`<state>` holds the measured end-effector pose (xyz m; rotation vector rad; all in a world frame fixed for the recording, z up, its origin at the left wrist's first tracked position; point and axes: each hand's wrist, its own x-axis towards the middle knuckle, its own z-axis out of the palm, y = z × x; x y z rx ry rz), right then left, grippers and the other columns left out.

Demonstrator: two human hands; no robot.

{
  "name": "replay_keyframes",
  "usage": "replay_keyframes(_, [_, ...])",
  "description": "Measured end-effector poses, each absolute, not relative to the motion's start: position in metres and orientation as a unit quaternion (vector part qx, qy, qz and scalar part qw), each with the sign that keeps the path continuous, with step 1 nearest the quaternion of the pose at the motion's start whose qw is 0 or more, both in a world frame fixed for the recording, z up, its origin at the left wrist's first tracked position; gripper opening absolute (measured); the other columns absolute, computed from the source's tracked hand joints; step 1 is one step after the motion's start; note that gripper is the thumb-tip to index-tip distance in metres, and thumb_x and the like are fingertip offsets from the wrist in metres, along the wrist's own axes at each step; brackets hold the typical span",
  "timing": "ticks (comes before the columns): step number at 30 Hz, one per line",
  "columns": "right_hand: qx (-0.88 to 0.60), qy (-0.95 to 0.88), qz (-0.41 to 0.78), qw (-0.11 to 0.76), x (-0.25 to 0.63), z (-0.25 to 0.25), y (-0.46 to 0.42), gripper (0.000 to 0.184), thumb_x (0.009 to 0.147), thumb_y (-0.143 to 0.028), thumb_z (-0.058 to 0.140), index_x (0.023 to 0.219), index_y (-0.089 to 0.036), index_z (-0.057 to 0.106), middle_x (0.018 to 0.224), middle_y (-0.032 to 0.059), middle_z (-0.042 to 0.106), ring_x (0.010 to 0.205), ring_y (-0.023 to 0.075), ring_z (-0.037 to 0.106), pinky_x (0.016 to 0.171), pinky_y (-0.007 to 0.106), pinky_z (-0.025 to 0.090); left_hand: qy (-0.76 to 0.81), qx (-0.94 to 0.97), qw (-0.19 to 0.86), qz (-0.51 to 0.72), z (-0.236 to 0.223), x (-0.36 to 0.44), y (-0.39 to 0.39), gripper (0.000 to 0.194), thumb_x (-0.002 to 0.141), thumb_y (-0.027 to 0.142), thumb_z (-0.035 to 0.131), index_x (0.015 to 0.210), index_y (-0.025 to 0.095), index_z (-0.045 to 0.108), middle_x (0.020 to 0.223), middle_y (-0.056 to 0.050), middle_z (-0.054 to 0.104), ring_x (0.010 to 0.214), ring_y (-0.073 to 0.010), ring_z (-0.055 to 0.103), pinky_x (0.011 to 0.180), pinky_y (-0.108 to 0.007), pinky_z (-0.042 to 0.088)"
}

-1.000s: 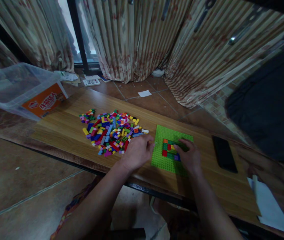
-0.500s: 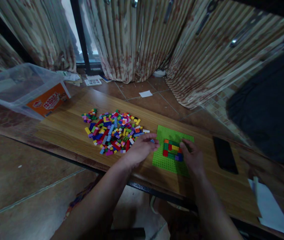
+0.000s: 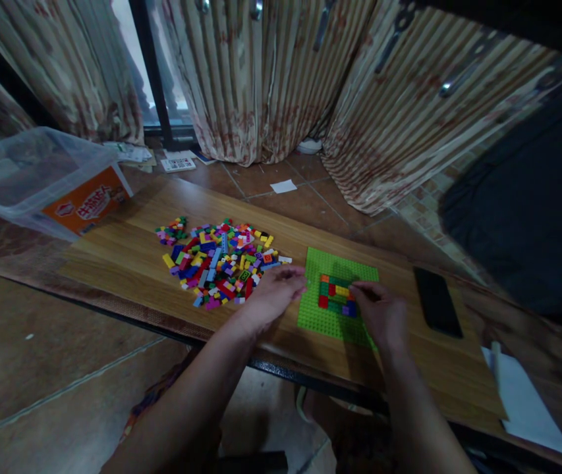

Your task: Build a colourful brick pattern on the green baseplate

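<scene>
A green studded baseplate point(image 3: 313, 319) lies on the wooden board and carries a low rectangular outline of toy bricks point(image 3: 333, 305) in red, green, blue, orange and yellow. My right hand point(image 3: 382, 313) is closed in a pinch at the upper right corner of this outline, its fingertips touching the bricks there; the piece between them is mostly hidden. Just off the plate's left edge is my left hand point(image 3: 278, 289), its fingers curled together. A small blue brick showed in those fingers half a second ago; now the fingers cover it.
Loose mixed bricks point(image 3: 219, 263) are spread left of my left hand, with a smaller cluster point(image 3: 172, 230) behind. A clear plastic bin point(image 3: 28, 197) with an orange label stands at far left. Right of the plate lie a black phone point(image 3: 437, 303) and white paper point(image 3: 532, 401).
My right fingertips have moved down slightly along the brick outline and pinch more tightly. My left fingers have curled in over the blue brick. The whole view has shifted slightly.
</scene>
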<state>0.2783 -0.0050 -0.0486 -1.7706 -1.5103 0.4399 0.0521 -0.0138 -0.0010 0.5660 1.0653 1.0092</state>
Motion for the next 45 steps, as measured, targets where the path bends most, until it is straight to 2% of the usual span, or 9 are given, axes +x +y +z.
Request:
replay_keyframes(3, [-0.673, -0.635, 0.169, 0.339, 0.275, -0.048, -0.007, 0.028, 0.078, -0.046, 0.062, 0.076, -0.020, 0.072, 0.077, 0.0058, 0.071, 0.069, 0.0209, 0.063, 0.068, 0.035, 0.048, 0.478, 0.277, 0.696, 0.458, -0.002, 0.052, -0.013, 0.004, 0.079, 0.011, 0.064, 0.081, 0.013, 0.066, 0.073, 0.000, 0.063, 0.067, -0.0085, 0.058, 0.070, -0.024, 0.045])
replay_keyframes(9, [-0.628, -0.725, 0.081, 0.272, 0.275, -0.053, -0.005, 0.027, 0.086, -0.037, 0.051, 0.075, -0.021, 0.069, 0.080, 0.0072, 0.068, 0.077, 0.0225, 0.060, 0.075, 0.037, 0.045, 0.485, 0.292, 0.687, 0.455, -0.004, 0.051, -0.014, 0.005, 0.078, 0.013, 0.065, 0.082, 0.015, 0.068, 0.077, -0.001, 0.064, 0.070, -0.0097, 0.059, 0.072, -0.025, 0.046])
replay_keyframes(25, [-0.619, -0.749, 0.040, 0.231, 0.273, -0.052, 0.001, 0.030, 0.087, -0.031, 0.048, 0.068, -0.023, 0.069, 0.076, 0.0076, 0.070, 0.078, 0.0240, 0.060, 0.075, 0.038, 0.045, 0.493, 0.330, 0.670, 0.446, -0.012, 0.054, -0.015, 0.006, 0.075, 0.017, 0.064, 0.081, 0.015, 0.067, 0.072, 0.001, 0.062, 0.068, -0.0117, 0.058, 0.070, -0.026, 0.046])
replay_keyframes(30, [-0.612, -0.753, 0.038, 0.240, 0.269, -0.051, -0.003, 0.031, 0.087, -0.029, 0.045, 0.071, -0.022, 0.070, 0.078, 0.0085, 0.071, 0.078, 0.0237, 0.061, 0.076, 0.038, 0.046, 0.490, 0.336, 0.672, 0.442, -0.014, 0.058, -0.015, 0.006, 0.074, 0.017, 0.065, 0.080, 0.015, 0.067, 0.069, 0.002, 0.060, 0.064, -0.0109, 0.055, 0.070, -0.026, 0.045])
replay_keyframes(35, [-0.612, -0.745, 0.051, 0.261, 0.271, -0.049, -0.007, 0.030, 0.088, -0.033, 0.047, 0.073, -0.022, 0.071, 0.081, 0.0080, 0.073, 0.079, 0.0236, 0.065, 0.077, 0.038, 0.048, 0.486, 0.321, 0.677, 0.450, -0.009, 0.062, -0.015, 0.006, 0.080, 0.019, 0.063, 0.076, 0.015, 0.064, 0.070, 0.001, 0.060, 0.065, -0.0108, 0.057, 0.070, -0.025, 0.045])
replay_keyframes(42, [-0.684, -0.617, 0.072, 0.382, 0.278, -0.033, -0.019, 0.030, 0.083, -0.044, 0.057, 0.082, -0.019, 0.073, 0.083, 0.0079, 0.075, 0.076, 0.0242, 0.068, 0.074, 0.036, 0.051, 0.457, 0.219, 0.727, 0.464, -0.006, 0.062, -0.017, 0.021, 0.087, 0.034, 0.061, 0.088, 0.014, 0.064, 0.086, -0.007, 0.067, 0.075, -0.0137, 0.064, 0.076, -0.029, 0.050])
replay_keyframes(45, [-0.683, -0.609, 0.086, 0.395, 0.276, -0.031, -0.020, 0.032, 0.083, -0.046, 0.058, 0.083, -0.019, 0.073, 0.082, 0.0080, 0.075, 0.075, 0.0239, 0.068, 0.073, 0.036, 0.051, 0.444, 0.199, 0.741, 0.464, -0.006, 0.060, -0.018, 0.026, 0.086, 0.039, 0.063, 0.089, 0.013, 0.065, 0.086, -0.008, 0.068, 0.077, -0.0148, 0.065, 0.078, -0.029, 0.050])
